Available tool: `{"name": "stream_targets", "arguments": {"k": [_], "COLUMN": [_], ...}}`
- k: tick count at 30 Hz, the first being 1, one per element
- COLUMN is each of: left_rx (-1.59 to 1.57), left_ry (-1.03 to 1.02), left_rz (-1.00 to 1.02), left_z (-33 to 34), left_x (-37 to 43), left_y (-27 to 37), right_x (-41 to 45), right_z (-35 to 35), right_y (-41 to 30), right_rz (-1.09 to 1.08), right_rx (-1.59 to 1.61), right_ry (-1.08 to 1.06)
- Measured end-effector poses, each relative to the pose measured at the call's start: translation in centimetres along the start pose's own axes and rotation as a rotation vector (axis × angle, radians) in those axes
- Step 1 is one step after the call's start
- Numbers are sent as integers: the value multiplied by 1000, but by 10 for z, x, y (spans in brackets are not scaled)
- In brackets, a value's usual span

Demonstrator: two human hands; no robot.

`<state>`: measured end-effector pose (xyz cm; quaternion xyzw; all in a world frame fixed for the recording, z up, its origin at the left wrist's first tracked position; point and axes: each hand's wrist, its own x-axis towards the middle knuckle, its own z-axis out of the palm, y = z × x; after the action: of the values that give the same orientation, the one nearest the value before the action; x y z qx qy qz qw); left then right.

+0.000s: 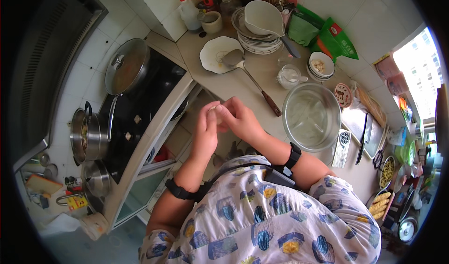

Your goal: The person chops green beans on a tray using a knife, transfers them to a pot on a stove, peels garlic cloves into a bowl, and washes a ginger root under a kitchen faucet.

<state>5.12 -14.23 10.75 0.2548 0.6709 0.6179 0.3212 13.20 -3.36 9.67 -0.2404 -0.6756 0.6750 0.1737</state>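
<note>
My left hand (206, 131) and my right hand (242, 118) meet above the gap before the counter corner. Between their fingertips is a small pale round thing (213, 108). Fingers cover most of it, so I cannot tell what it is. To the right of my hands, a metal spatula with a wooden handle (261, 90) rests its blade on a white scalloped plate (207, 55). Farther right stands a large steel basin (337, 118) that seems to hold clear water. A small glass jar of white stuff (289, 74) with a spoon sits behind the basin.
On the left, a lidded frying pan (126, 67) and a steel pot (93, 138) stand on the black glass hob (154, 76). Stacked plates (259, 46) carry a white handled pan (263, 18). A kitchen knife (364, 138), cutting board (350, 115) and phone (341, 148) lie right.
</note>
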Motion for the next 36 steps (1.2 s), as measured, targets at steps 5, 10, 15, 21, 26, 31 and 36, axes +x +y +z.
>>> {"name": "stream_targets", "arguments": {"k": [5,10,15,21,26,31,36], "left_rx": [99,98,437,492,562,437,140], "left_ry": [26,92,-52,-128,-128,-106,-138], "left_rz": [-35,73,168,301,274,387,231], "left_z": [-14,-33,-56,-74,-75,-71,-78], "left_x": [-9,-14,-20,-29,-36,-32,-28], "left_y": [8,-7,15,26,25,16,14], "right_x": [-4,-9,6,-2,-9,-14,-10], "right_z": [32,54,42,47,65,69,56], "right_y": [-7,-3,12,-17,-10,-13,-22], "right_rz": [62,-210,-218,234,159,138,172], "right_rx": [163,68,-16,511,528,641,791], "right_ry": [33,160,38,-402,-325,-150,-240]}}
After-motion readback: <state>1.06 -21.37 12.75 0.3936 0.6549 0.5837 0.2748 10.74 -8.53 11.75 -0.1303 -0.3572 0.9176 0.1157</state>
